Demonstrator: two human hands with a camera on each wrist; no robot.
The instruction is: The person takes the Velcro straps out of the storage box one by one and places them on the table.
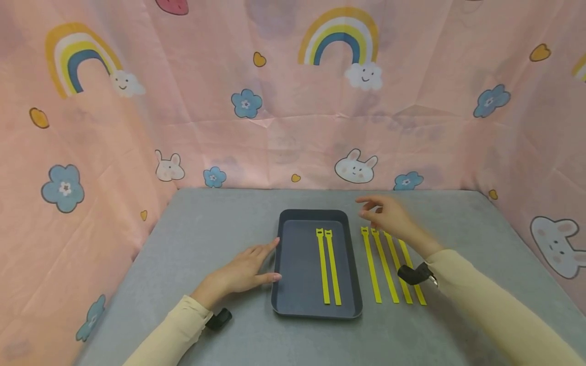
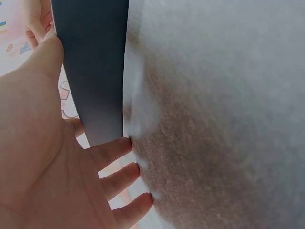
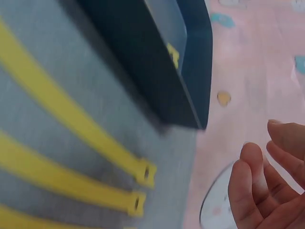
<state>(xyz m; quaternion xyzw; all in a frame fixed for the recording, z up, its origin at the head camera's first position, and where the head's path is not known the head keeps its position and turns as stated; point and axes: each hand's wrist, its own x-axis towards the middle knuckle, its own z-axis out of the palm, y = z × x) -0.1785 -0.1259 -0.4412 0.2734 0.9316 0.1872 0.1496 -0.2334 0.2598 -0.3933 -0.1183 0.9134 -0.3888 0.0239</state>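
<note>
A dark grey rectangular tray [image 1: 297,264] lies on the table, with two yellow cable ties [image 1: 323,269] side by side in its right half. Each tie is flat, with a slotted head at the far end. My left hand [image 1: 240,269] rests against the tray's left side, thumb and fingers spread. In the left wrist view its fingertips reach down beside the tray's outer wall [image 2: 95,71]. Right of the tray, several more yellow cable ties [image 1: 372,269] lie in a row. Over their heads hovers my right hand [image 1: 389,216], fingers loosely bent around nothing; its forearm hides part of the row.
The grey table [image 1: 220,223] runs back to a pink curtain [image 1: 284,142] printed with rainbows, rabbits and flowers, which also closes off both sides. Black wrist cameras [image 1: 220,319] sit at both cuffs. The tray's raised rim stands between the two hands.
</note>
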